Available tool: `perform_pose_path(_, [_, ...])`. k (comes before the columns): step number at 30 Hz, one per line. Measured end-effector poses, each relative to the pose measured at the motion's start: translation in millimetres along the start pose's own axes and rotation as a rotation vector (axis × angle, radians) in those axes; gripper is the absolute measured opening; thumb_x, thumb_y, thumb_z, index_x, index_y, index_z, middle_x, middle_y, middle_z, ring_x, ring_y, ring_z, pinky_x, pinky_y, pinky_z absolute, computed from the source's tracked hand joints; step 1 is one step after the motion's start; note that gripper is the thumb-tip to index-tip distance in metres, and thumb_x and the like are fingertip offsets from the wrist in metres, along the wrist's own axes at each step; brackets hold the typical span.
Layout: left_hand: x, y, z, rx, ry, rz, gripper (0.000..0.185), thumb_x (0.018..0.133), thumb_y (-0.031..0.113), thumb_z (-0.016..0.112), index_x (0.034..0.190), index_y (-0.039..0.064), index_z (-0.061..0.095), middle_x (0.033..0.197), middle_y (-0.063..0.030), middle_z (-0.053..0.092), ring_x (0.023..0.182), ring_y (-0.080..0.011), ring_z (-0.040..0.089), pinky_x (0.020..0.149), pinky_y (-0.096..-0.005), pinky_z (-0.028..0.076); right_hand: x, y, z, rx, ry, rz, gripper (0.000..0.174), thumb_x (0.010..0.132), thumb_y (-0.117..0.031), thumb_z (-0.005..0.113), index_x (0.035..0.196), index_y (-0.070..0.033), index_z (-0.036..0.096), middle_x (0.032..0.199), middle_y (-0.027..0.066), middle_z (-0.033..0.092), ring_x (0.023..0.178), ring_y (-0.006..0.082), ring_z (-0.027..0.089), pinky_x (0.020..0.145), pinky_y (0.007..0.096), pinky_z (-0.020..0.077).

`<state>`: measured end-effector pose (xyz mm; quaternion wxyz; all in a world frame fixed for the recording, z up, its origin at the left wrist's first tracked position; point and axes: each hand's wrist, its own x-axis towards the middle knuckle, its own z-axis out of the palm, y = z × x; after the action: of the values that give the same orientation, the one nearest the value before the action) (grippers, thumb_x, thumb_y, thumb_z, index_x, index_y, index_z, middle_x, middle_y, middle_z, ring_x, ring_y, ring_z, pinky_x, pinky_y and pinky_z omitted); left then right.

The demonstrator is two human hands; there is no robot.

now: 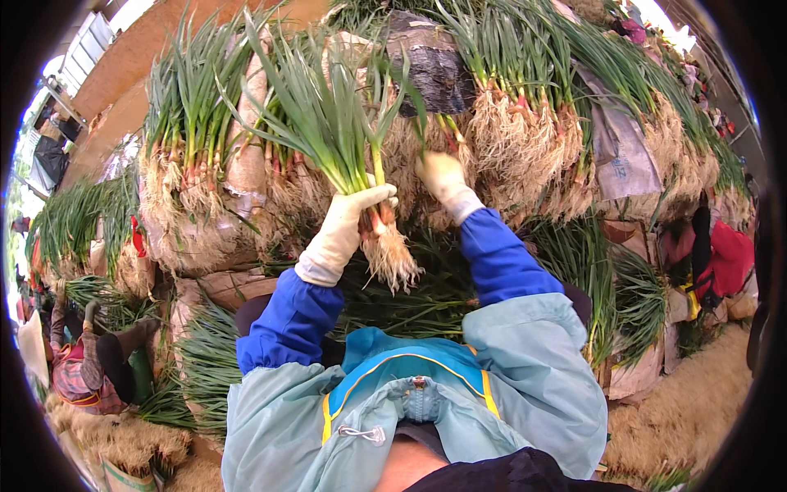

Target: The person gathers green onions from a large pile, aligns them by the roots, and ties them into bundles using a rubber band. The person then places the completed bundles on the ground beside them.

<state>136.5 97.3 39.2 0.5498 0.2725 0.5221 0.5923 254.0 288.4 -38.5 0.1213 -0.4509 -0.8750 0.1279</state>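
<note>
A bunch of green onions [335, 132] stands leaves-up in my left hand [350, 224], whose pale gloved fingers close around the stalks. Its whitish roots hang below the fist. To the right, my right hand [444, 178], also gloved, is partly blurred and has a green leaf at its fingers; whether it grips the leaf is unclear. Behind both hands runs a heap of green onions [522, 123] with long tan roots facing me.
A dark plastic sheet [430, 67] and a pale sack [627, 154] lie on the heap. At left sits a co-worker in a plaid top [92, 375]; at right is a person in red [728, 258]. More onions [209, 363] lie beside me.
</note>
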Motion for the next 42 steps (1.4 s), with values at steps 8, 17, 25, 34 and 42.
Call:
perform_pose_path(8, [-50.2, 6.6, -24.5, 0.076, -0.041, -0.065, 0.024, 0.081, 0.020, 0.063, 0.098, 0.003, 0.062, 0.077, -0.0072, 0.062, 0.054, -0.0120, 0.055, 0.045, -0.0229, 0.044, -59.5, 14.0, -43.0, 0.064, -0.050, -0.196, 0.040, 0.083, -0.040, 0.060, 0.101, -0.005, 0.061, 0.090, 0.0166, 0.065, 0.086, 0.0339, 0.064, 0.074, 0.0430, 0.0511])
perform_pose_path(17, [-113.0, 45.8, -29.0, 0.118, 0.056, -0.148, 0.026, 0.075, 0.017, 0.067, 0.093, 0.000, 0.060, 0.075, -0.0089, 0.062, 0.058, -0.0134, 0.056, 0.052, -0.0228, 0.045, 41.3, -108.8, -32.3, -0.171, -0.389, -0.358, 0.019, 0.079, -0.017, 0.063, 0.091, -0.005, 0.070, 0.096, 0.0129, 0.068, 0.092, 0.0298, 0.066, 0.075, 0.0396, 0.0527])
perform_pose_path(25, [-206.8, 90.2, -66.6, -0.030, 0.054, -0.066, 0.035, 0.059, 0.015, 0.074, 0.084, 0.000, 0.054, 0.073, -0.0138, 0.058, 0.056, -0.0198, 0.054, 0.051, -0.0275, 0.046, -69.1, 50.0, 147.9, -0.135, -0.545, -0.410, 0.020, 0.073, -0.023, 0.072, 0.084, -0.006, 0.069, 0.085, 0.0191, 0.067, 0.084, 0.0344, 0.064, 0.071, 0.0434, 0.0514])
perform_pose_path(34, [-159.3, 79.2, -57.1, 0.063, -0.028, -0.038, 0.051, 0.062, 0.019, 0.074, 0.105, -0.001, 0.056, 0.079, -0.0110, 0.061, 0.056, -0.0161, 0.057, 0.049, -0.0247, 0.046, -94.1, 4.3, -7.0, 0.940, -1.029, -0.736, 0.061, 0.085, -0.032, 0.066, 0.134, -0.004, 0.044, 0.126, 0.0151, 0.056, 0.113, 0.0243, 0.055, 0.098, 0.0342, 0.0419])
perform_pose_path(42, [-100.7, 88.3, -98.2, 0.888, -0.195, -0.341, 0.033, 0.072, 0.004, 0.069, 0.104, 0.005, 0.061, 0.072, 0.0000, 0.061, 0.051, -0.0077, 0.054, 0.044, -0.0202, 0.043, -90.9, -86.3, -39.9, 2.215, -0.613, 0.259, 0.028, 0.090, -0.029, 0.057, 0.108, -0.008, 0.058, 0.096, 0.0078, 0.062, 0.076, 0.0140, 0.057, 0.068, 0.0235, 0.0459])
